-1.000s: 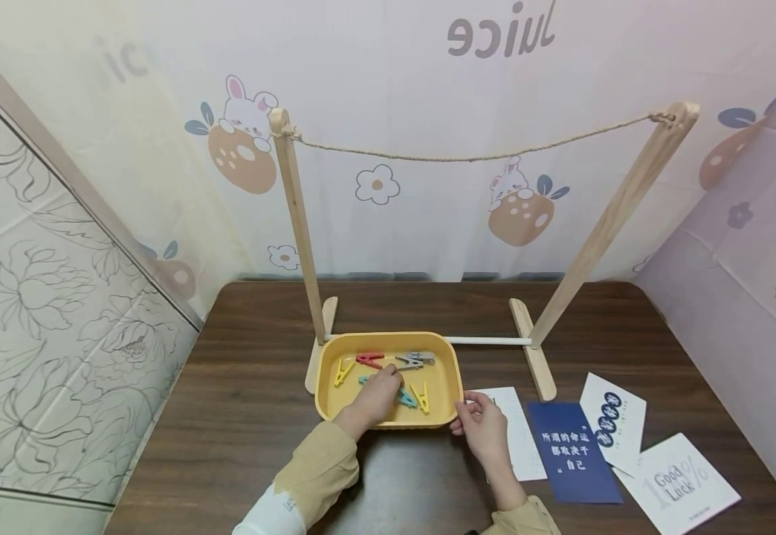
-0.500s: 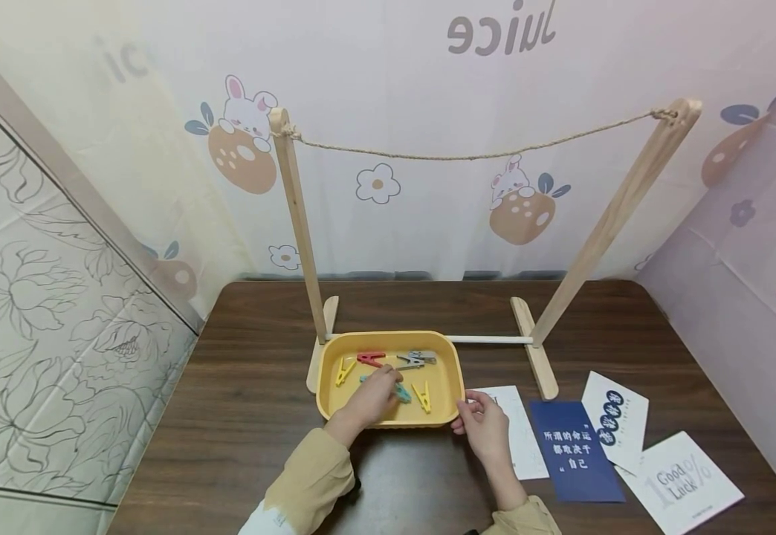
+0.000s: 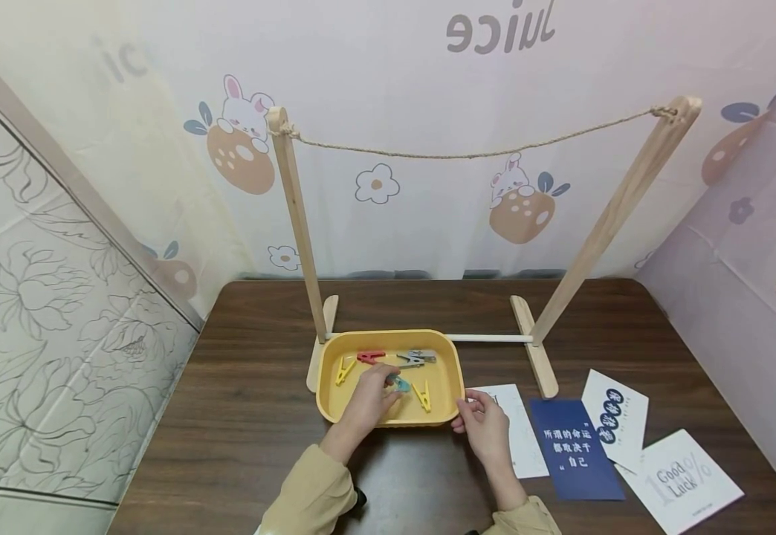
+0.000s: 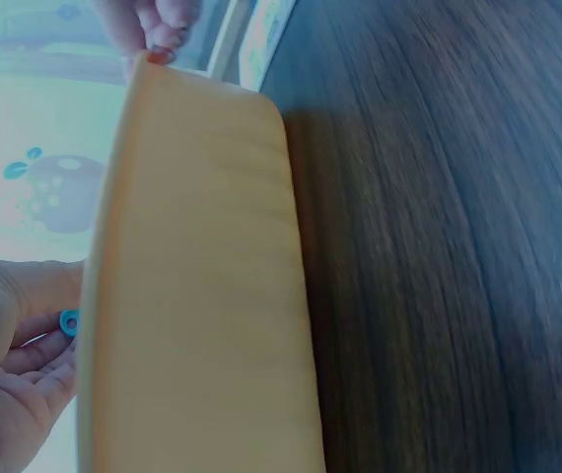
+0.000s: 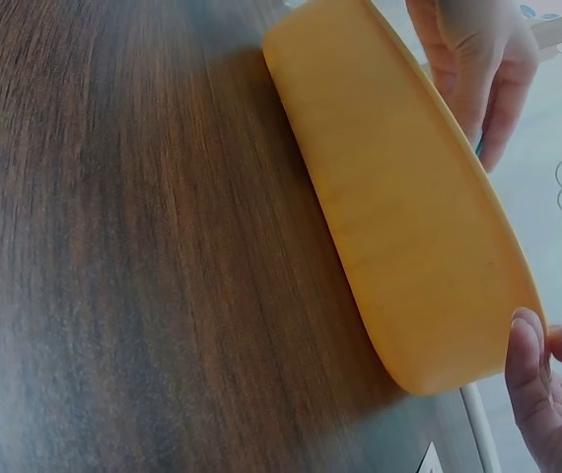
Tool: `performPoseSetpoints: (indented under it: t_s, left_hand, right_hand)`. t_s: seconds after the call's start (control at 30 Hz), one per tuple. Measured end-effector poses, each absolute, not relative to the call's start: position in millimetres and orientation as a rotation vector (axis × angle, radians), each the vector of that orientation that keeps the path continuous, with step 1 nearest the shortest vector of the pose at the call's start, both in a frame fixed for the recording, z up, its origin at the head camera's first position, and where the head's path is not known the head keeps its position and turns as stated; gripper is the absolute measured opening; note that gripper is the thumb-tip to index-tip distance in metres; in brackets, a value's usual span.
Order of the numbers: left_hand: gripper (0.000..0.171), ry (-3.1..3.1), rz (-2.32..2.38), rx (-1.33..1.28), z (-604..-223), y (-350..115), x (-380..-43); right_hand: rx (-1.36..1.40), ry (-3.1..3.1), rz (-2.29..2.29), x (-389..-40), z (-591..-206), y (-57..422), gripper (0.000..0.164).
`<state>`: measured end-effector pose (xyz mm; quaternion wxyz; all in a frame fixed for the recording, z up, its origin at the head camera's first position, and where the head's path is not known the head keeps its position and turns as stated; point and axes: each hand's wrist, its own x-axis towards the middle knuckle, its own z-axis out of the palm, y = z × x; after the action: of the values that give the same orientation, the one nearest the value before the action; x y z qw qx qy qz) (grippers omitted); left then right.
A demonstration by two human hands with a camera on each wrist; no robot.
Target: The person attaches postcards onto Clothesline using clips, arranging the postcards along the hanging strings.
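My left hand is over the yellow plastic bin and pinches a teal clothespin between thumb and fingers. In the left wrist view only one round end of the clothespin shows past the bin's rim. My right hand grips the bin's front right corner, thumb outside the wall, as the right wrist view shows at the fingers. Inside the bin lie a red clothespin, grey clothespins, and yellow clothespins, one at the left and one at the right.
Behind the bin stands a wooden frame with a twine line strung between its posts. To the right lie a blue card, a "Good Luck" card and other white cards on the brown table.
My left hand has pinched the teal clothespin and drawn back slightly to the left, raising it from where it lay. My right hand stays at the bin's corner.
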<state>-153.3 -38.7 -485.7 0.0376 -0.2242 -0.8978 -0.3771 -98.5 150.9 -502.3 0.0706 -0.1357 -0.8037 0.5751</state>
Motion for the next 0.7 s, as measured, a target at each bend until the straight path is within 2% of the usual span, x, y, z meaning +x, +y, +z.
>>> performPoseSetpoints:
  t_s: [0.17,0.33,0.5,0.7]
  left_hand:
    - [0.029,-2.662,-1.208,-0.649,-479.5,-39.4,-145.6]
    - [0.029,-2.645,-1.228,-0.614,-476.3,-40.3,-139.7]
    - [0.031,-2.642,-1.241,-0.588,-473.2,-39.5,-132.7]
    - [0.031,-2.608,-1.252,-0.606,-471.2,-38.3,-124.5]
  right_hand:
    - [-0.284,-2.323,1.745,-97.8,-517.4,158.8,0.027]
    - [-0.286,-2.334,1.709,-92.2,-513.7,170.0,0.024]
    - [-0.333,-2.572,1.266,-85.8,-509.7,184.5,0.019]
    - [-0.389,-2.707,0.931,-79.1,-512.2,198.3,0.028]
